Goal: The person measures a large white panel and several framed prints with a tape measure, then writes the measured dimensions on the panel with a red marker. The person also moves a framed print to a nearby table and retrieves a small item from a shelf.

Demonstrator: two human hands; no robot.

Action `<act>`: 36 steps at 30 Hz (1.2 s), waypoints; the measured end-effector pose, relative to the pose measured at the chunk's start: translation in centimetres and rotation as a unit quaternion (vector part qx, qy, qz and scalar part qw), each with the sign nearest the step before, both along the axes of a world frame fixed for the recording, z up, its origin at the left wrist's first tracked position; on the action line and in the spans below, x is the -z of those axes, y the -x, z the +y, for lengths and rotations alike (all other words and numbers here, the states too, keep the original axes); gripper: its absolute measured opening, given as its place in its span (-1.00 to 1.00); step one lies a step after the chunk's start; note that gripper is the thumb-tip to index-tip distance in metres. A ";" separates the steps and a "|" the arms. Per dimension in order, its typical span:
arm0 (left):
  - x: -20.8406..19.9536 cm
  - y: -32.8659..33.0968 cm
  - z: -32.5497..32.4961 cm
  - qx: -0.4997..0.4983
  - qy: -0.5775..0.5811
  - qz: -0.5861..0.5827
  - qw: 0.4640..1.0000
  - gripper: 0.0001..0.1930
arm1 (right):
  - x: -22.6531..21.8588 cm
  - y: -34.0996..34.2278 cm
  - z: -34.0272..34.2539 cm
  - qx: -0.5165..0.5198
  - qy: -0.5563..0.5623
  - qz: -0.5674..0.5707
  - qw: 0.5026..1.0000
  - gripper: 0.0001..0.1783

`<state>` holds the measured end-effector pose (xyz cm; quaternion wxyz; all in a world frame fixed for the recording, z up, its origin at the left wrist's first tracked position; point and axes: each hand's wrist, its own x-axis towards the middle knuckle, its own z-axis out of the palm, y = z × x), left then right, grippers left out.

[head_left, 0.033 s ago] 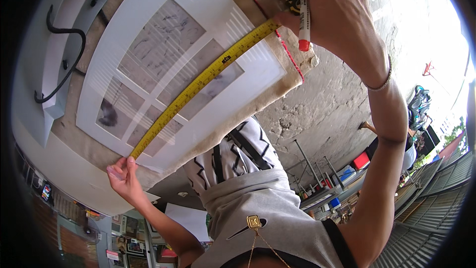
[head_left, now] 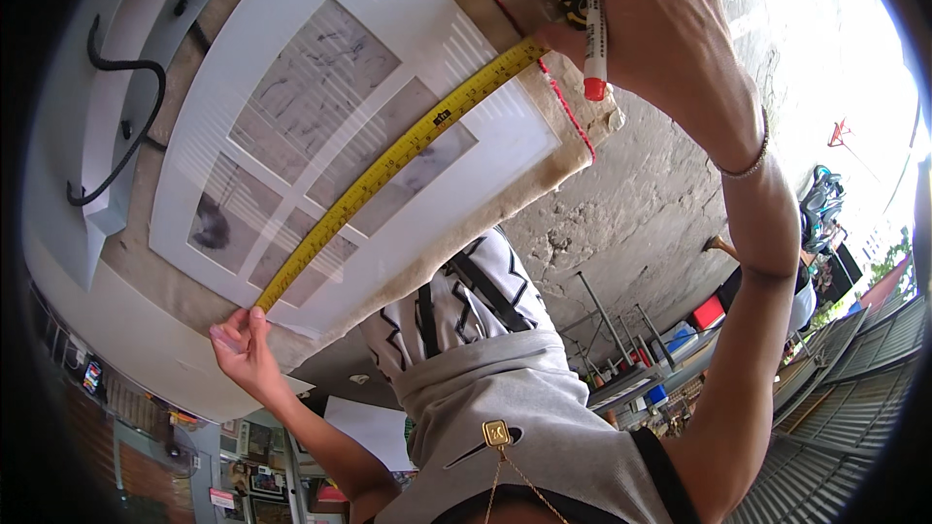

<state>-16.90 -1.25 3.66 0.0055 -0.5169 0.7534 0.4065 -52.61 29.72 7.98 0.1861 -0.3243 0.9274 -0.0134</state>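
A yellow tape measure (head_left: 389,164) is stretched diagonally across a white mat board with rectangular windows (head_left: 408,238). Thumb and fingers of my left hand (head_left: 243,354) pinch the tape's near end at the board's near left edge. At the far right, my right hand (head_left: 670,44) is closed round the black tape case, most of it hidden by the fingers. That same hand also carries a white marker with a red cap (head_left: 595,49), pointing down. Under clear, glossy reflections, greyish pictures (head_left: 320,87) show through the windows.
The board lies on a beige cloth-covered table (head_left: 568,102) with a red cord (head_left: 566,107) along its right side. A grey machine frame with a black curved handle (head_left: 155,63) stands at left. Beyond are concrete floor (head_left: 631,165) and a metal rack (head_left: 631,383).
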 end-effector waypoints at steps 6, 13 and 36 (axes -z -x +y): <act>-0.1 0.2 0.5 0.010 0.025 -0.015 1.000 -0.63 | -0.3 0.4 -0.6 0.033 -0.023 -0.056 0.998 -0.77; 0.1 -0.3 0.1 0.009 0.025 -0.023 0.999 -0.64 | 1.2 0.6 0.3 0.010 -0.077 -0.024 0.997 -0.81; -1.5 -0.2 -1.5 -0.117 -0.087 0.192 0.971 -0.67 | -0.4 -5.2 2.5 0.112 0.082 0.033 0.990 -0.67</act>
